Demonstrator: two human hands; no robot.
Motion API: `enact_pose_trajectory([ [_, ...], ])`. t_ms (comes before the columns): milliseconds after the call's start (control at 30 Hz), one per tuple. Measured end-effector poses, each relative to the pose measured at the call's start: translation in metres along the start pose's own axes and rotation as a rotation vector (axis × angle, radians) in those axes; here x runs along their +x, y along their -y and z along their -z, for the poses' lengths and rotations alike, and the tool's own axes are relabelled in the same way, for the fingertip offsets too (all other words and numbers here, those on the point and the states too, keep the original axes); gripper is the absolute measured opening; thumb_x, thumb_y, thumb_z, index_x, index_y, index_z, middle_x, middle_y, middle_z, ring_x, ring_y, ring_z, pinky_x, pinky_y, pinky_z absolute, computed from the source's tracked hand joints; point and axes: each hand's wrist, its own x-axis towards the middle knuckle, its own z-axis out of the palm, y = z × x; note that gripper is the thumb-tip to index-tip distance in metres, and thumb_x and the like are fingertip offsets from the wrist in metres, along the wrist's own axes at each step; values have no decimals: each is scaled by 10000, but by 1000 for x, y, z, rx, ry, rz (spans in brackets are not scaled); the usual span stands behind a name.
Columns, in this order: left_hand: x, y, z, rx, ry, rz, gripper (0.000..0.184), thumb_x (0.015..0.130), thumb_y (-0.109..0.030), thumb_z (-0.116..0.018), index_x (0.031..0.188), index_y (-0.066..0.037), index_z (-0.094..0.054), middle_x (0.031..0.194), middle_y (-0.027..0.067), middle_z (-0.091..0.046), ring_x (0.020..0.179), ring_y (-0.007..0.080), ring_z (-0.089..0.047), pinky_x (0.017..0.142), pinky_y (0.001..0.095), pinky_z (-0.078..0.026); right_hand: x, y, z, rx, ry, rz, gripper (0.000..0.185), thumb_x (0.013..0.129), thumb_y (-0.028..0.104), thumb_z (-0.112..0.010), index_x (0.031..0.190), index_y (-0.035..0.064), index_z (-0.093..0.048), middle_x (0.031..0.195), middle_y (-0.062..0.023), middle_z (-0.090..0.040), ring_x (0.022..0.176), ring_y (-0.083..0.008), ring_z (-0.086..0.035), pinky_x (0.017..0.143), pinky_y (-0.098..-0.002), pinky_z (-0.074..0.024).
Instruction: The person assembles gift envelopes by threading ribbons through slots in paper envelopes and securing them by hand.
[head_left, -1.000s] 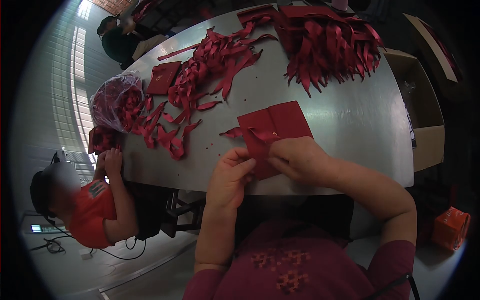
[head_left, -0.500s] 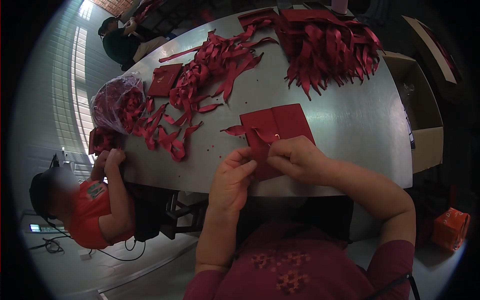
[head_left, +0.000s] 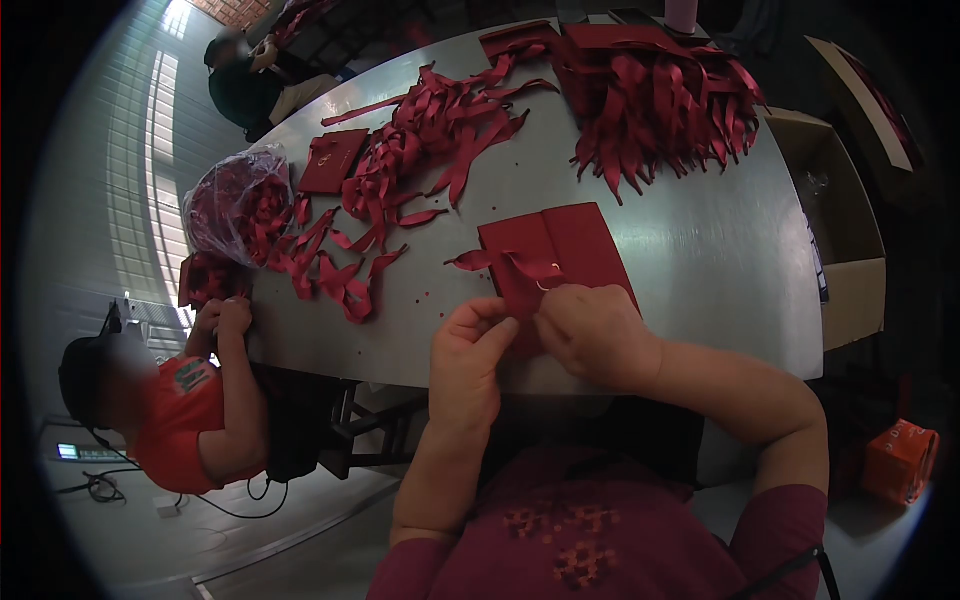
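Observation:
In front of me on the metal table lies a flat red folder (head_left: 585, 245), with a crease across it and a small gold mark near its middle. A short dark-red ribbon (head_left: 468, 260) sticks out past its left side and runs over its face. My left hand (head_left: 465, 360) is at the near left edge, thumb and fingers closed on the folder there. My right hand (head_left: 597, 335) rests over the near part of the folder, curled with the fingers tucked in. Whatever those fingertips pinch is hidden. The folder's near end is partly covered by both hands.
Loose red ribbons (head_left: 430, 125) spread over the table's left side, beside another red folder (head_left: 333, 162) and a clear plastic bag (head_left: 225, 205) of ribbons. A ribboned folder stack (head_left: 620, 38) lies at the back. A cardboard box (head_left: 855, 285) stands right. A co-worker (head_left: 195, 420) sits left.
My right hand has turned and curled further, moving slightly down and showing more of its back. My left hand has shifted slightly right. The folder stays nearly in place.

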Motion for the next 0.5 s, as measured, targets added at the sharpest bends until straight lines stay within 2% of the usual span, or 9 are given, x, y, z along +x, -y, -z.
enact_pose_trajectory([
  [33,-2,0,-3,70,-33,-55,198,882,18,-591,1079,30,-602,956,107,-687,806,154,-652,758,280,-526,-1,2,0,-106,-9,60,161,801,77,-638,714,57,-504,662,-98,-548,594,-310,-586,532,-421,-482],
  [167,-8,1,-15,227,-77,-159,192,863,9,-651,1048,24,-601,901,42,-662,805,88,-611,722,224,-490,-2,5,0,-188,6,135,146,798,98,-626,721,70,-506,674,-94,-551,595,-305,-588,514,-421,-487],
  [233,-8,5,-16,467,-114,-296,185,861,7,-651,1038,31,-602,871,35,-659,768,80,-594,704,225,-484,1,3,-2,-190,41,56,121,782,110,-616,734,76,-510,687,-82,-551,595,-284,-600,490,-404,-477],
  [333,-12,9,-16,591,-127,-337,195,860,1,-652,1047,27,-606,861,32,-655,758,79,-583,710,226,-480,4,7,4,-209,139,-3,100,782,120,-602,747,77,-519,692,-83,-562,602,-283,-610,486,-399,-475],
  [367,-12,9,-17,595,-127,-337,195,860,1,-652,1047,27,-606,861,32,-655,758,79,-583,710,226,-480,2,7,4,-206,136,-4,100,782,120,-602,747,77,-519,692,-83,-562,602,-283,-610,486,-399,-475],
  [433,-12,5,-23,476,-100,-300,157,872,-11,-643,1022,28,-618,855,32,-656,759,83,-586,712,235,-486,-4,9,5,-315,147,146,97,810,120,-579,753,75,-514,703,-100,-585,611,-304,-611,515,-422,-486],
  [500,-10,2,-21,420,-53,-227,167,877,-13,-637,1037,32,-622,877,34,-656,777,87,-588,723,240,-487,-2,7,4,-247,140,79,122,827,128,-588,748,63,-522,706,-114,-590,619,-318,-607,525,-422,-483],
])
